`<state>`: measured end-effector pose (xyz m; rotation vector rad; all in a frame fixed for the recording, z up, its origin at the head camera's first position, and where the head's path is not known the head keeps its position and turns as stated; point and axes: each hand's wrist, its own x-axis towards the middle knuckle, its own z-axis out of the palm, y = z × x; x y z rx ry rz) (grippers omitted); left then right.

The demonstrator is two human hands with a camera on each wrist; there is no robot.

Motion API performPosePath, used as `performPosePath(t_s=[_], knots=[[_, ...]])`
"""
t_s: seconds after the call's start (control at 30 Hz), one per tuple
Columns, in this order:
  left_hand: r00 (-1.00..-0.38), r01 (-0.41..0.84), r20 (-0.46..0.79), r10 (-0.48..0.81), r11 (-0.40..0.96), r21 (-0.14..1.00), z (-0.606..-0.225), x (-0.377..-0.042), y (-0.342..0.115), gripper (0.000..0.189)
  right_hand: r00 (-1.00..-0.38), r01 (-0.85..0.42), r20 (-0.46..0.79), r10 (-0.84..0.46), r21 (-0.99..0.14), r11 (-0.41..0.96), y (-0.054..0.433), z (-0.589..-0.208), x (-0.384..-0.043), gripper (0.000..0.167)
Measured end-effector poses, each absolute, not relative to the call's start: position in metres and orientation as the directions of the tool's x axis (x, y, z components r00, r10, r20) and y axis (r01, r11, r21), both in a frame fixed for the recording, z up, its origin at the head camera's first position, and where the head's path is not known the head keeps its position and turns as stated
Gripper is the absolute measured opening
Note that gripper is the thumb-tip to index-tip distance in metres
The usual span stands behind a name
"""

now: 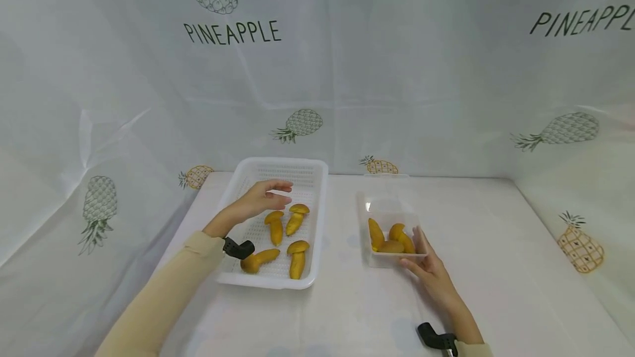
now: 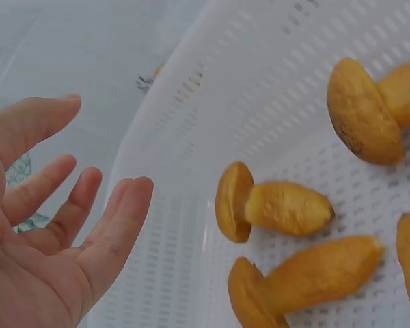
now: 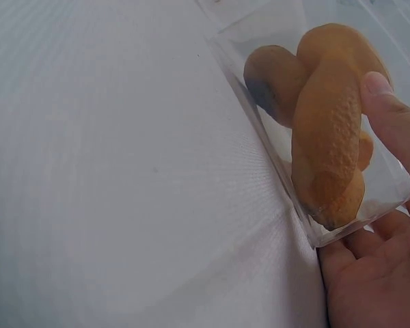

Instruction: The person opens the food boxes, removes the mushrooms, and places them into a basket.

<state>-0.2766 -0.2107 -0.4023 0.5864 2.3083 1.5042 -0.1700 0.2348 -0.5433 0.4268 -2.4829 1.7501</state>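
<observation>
While my left hand (image 1: 260, 198) is spread empty above the white basket (image 1: 321, 203) and my right hand (image 1: 431, 269) grips the clear box (image 1: 381, 261), the basket's mushrooms (image 1: 297, 258) look light, firm; I'd pinch their stems (image 1: 297, 269).

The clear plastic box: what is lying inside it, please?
Yellow mushrooms lie together inside the clear plastic box. They overlap, so their exact number and whatever is directly beneath them cannot be seen.

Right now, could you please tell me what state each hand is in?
Left hand: open, holding nothing, over the basket.
Right hand: holding the box at its near right corner.
</observation>
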Motion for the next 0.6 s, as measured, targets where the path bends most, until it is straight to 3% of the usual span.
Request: performPosePath(t_s=[0.6], knots=[[-0.79, 0.187, -0.009, 0.612, 0.255, 0.949, -0.385, -0.293, -0.119, 0.05, -0.956, -0.273, 0.225, -0.189, -0.919, 0.286, 0.234, -0.542, -0.169, 0.091]])
